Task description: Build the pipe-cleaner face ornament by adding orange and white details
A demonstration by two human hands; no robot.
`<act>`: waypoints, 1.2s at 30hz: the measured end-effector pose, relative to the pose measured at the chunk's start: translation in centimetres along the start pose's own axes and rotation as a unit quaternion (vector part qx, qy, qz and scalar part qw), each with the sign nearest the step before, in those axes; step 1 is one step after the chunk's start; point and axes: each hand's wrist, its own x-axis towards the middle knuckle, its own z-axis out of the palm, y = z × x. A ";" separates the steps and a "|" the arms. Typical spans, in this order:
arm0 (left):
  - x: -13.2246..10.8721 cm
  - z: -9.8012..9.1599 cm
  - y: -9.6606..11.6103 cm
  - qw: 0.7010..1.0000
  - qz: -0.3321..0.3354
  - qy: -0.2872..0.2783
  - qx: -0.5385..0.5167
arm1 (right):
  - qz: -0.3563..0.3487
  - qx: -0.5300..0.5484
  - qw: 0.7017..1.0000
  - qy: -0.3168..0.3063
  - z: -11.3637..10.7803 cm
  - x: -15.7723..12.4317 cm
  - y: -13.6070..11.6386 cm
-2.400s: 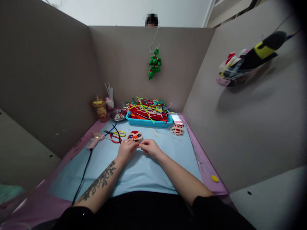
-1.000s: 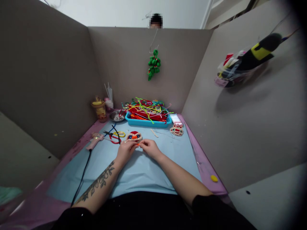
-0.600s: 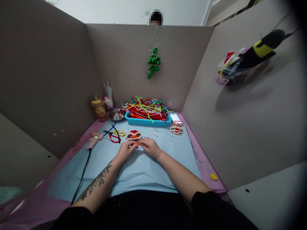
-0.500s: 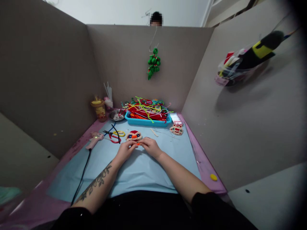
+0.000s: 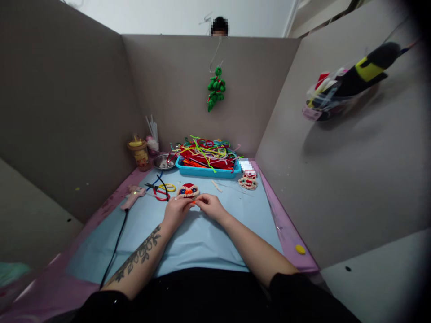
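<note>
Nearest to us, creased light-blue sheeting lies over the pink-covered bench. Above it the left hand and the right hand almost meet. The grip of each is drawn in to a fine pinch, and between them we see a small bright-orange fuzzy piece, caught at the fingertips. Only a sliver shows, so we cannot tell its full shape (it may be a bent chenille stem). If so, we judge it very light, soft outside and wiry within: it should bend readily, hold the bend and hardly slip in dry fingers. It seems hard to break, though a tight squeeze could flatten its nap and a cut end could prick. We would take it near its two ends, thumb against forefinger, with light pressure.

Just beyond the fingers lies a rounded red-and-cream fuzzy face with blue eyes and an orange middle. It too looks light and soft, and we would lift it by its outer rim, sparing the raised middle. Farther off, to its left, we find scissors with yellow and red handles. At the back stands a shallow bright-blue plastic tray, heaped with a tangle of many-coloured fuzzy stems.
</note>
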 end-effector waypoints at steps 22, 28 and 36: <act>0.3 -0.2 0.6 0.999 0.029 0.023 0.028 | 0.174 0.201 0.964 -0.005 0.7 0.0 -0.4; 0.3 -0.4 0.9 0.998 0.045 0.033 0.038 | 0.170 0.194 0.966 0.024 1.3 0.0 -0.2; 0.2 -0.1 1.1 0.998 0.029 0.024 0.056 | 0.184 0.176 0.965 0.060 1.8 0.2 0.5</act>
